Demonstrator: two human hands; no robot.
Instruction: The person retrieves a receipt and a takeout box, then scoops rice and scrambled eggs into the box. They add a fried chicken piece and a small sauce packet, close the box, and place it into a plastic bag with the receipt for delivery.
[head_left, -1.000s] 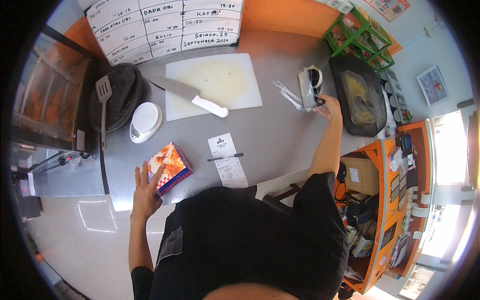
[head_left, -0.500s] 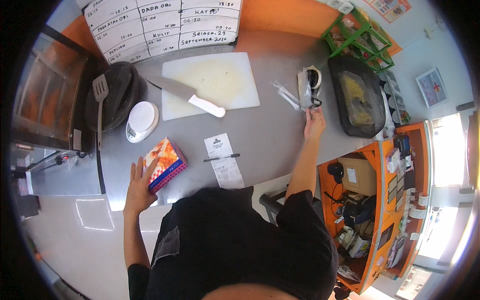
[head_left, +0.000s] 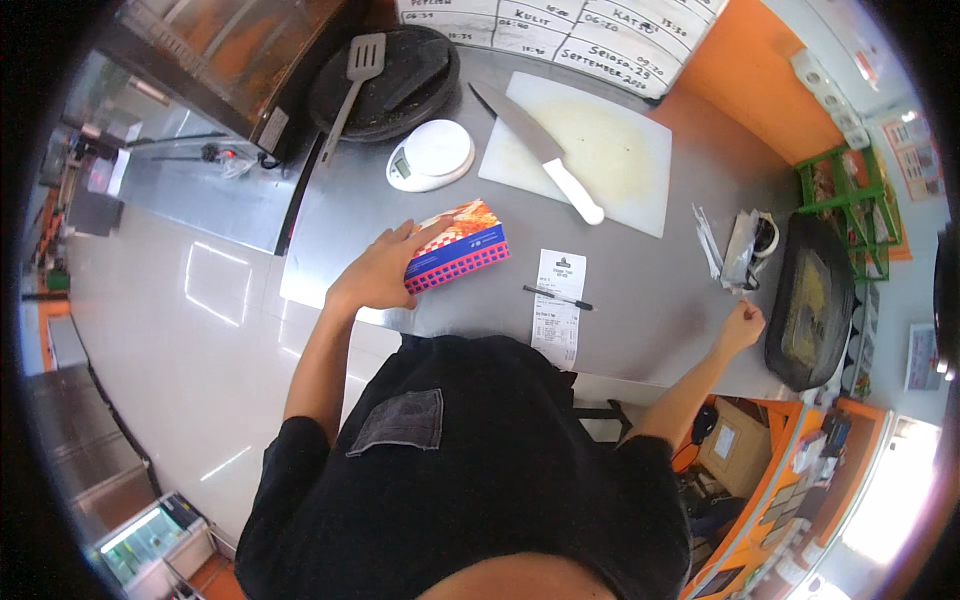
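Drawn back from the tape (head_left: pixel 764 236) toward six o'clock, the right hand (head_left: pixel 740 325) bunches its fingers, while the left hand (head_left: pixel 377 268) spreads wide over the box (head_left: pixel 462 246), ten o'clock from the receipt (head_left: pixel 556 328), probably light, crushable card best gripped by its long side walls.

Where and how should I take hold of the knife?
Probably by the white handle, from the near right with the right hand: the handle slants toward the near side, ending about at the near edge of the board, while the blade points away to the far left.
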